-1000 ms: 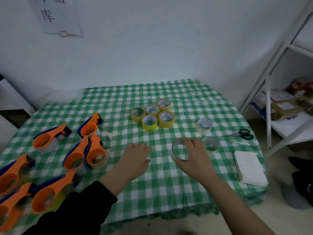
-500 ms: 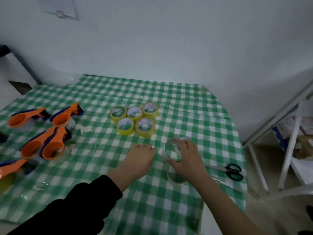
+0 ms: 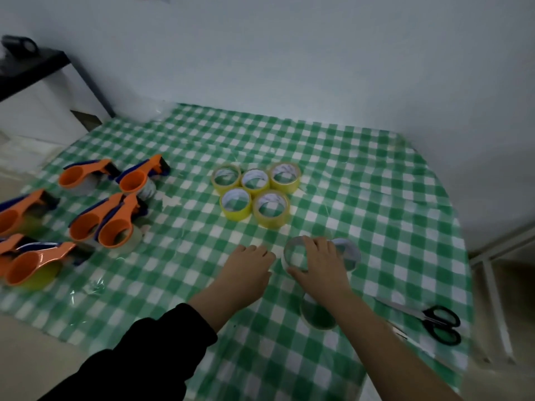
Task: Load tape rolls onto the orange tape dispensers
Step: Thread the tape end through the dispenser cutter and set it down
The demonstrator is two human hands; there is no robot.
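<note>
On the green checked tablecloth (image 3: 362, 180), orange dispensers (image 3: 115, 227) lie at the left and five yellow rolls (image 3: 254, 192) cluster mid-table. The right hand (image 3: 321, 264) grips a clear tape roll (image 3: 292, 256), fingers over its rim. Just beside it, the left hand (image 3: 246, 270) rests flat, open and empty.

Dim and bluish throughout, lit softly from above with no single source to be picked out. Only faint, diffuse shadows under the tape rolls (image 3: 254, 192) and beneath the left hand (image 3: 246, 267). Pale sheen on the plastic tablecloth (image 3: 362, 180), no hard glare. Slightly soft overall, blurrier toward the orange dispensers (image 3: 95, 215) at the left edge. Strong wide-angle bending at the borders, with the far table edge curved and corners darkened.
</note>
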